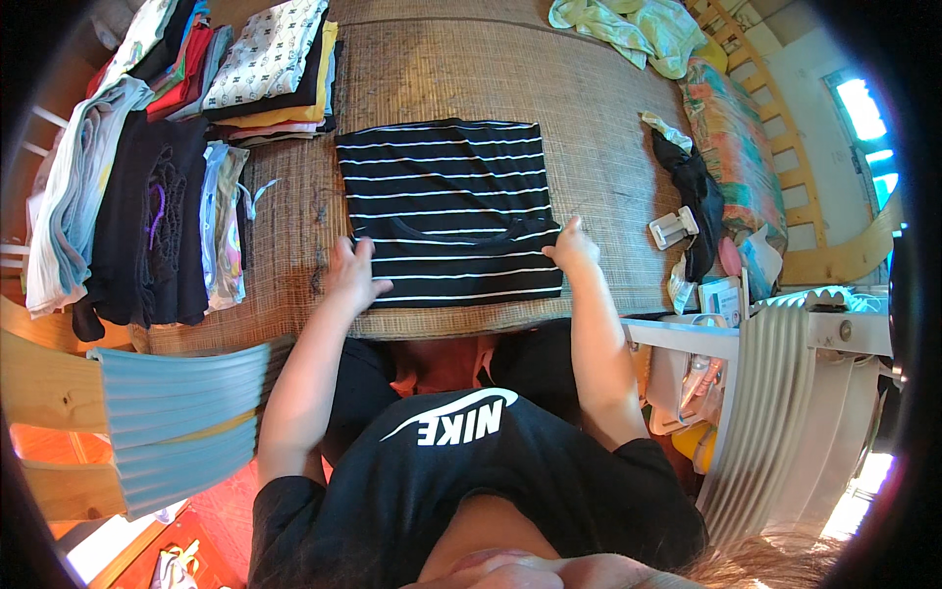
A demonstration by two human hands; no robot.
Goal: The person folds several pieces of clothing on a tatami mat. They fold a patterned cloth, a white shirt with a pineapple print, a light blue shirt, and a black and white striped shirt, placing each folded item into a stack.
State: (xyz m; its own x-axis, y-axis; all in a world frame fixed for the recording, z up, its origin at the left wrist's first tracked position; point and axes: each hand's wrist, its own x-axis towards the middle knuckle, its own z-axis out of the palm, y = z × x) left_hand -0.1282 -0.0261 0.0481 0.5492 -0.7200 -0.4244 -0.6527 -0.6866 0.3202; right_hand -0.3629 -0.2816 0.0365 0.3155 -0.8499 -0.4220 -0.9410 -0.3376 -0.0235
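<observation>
A black shirt with thin white stripes (449, 177) lies on a woven mat (434, 66) before me, folded into a rough rectangle. Its neckline faces up, across the part nearer to me, and a few soft creases run over the cloth. My left hand (353, 276) rests at the left side of the shirt, fingers apart, with the thumb over the near left part. At the right side, my right hand (574, 247) touches the shirt's edge beside the neckline with its fingertips; whether the cloth is pinched there cannot be told.
Piles of folded clothes (268, 66) stand at the far left, with dark garments (169, 221) in a row nearer. Black cloth (699, 199) and a white plastic object (672, 228) lie at the right, by a patterned bundle (736, 140). A wooden bed rail (798, 177) bounds that side.
</observation>
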